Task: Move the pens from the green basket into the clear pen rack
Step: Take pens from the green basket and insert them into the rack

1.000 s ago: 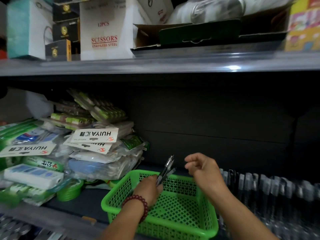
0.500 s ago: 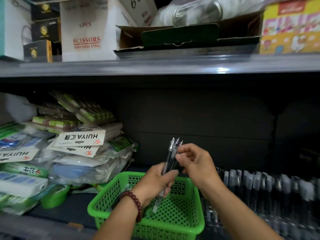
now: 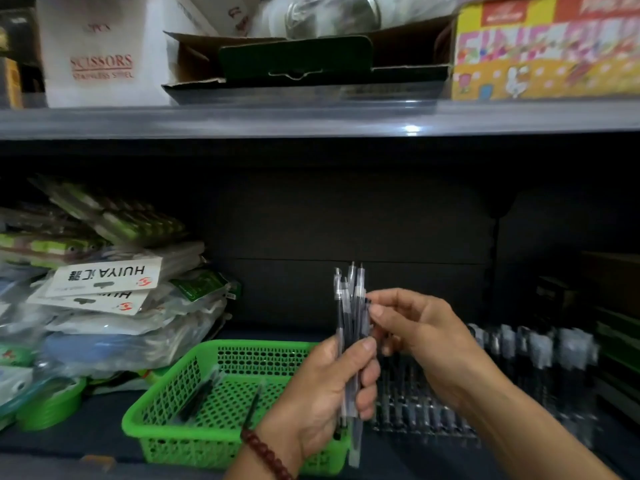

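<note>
The left hand (image 3: pixel 325 393) is clenched round a bundle of pens (image 3: pixel 349 320), holding it upright over the near right corner of the green basket (image 3: pixel 194 448). The pens are clear-barrelled with dark cores; their upper ends stand well above the thumb and their lower ends stick out below the palm, in front of the basket's front wall. The right hand (image 3: pixel 426 341) meets the bundle from the right, its thumb and forefinger pinching the pens near their upper part, the other fingers curled behind. How many pens the bundle counts cannot be told through the blur.

In the basket lie at least 2 loose pens (image 3: pixel 198 398), dark and slanted on the mesh floor. The clear pen rack (image 3: pixel 450 420) stands just beside the basket on its right, on the same dark shelf (image 3: pixel 86 434), and rows of pens stand upright in it, blurred.

A string of dark red beads (image 3: pixel 268 457) circles the left wrist. Left of the basket a heap of bagged goods (image 3: pixel 114 327) carries white cards printed HUIYA. On the shelf above stand a white box marked SCISSORS (image 3: pixel 100 64), an open cardboard box (image 3: pixel 301 76) and a bright yellow and pink box (image 3: pixel 547 53)
</note>
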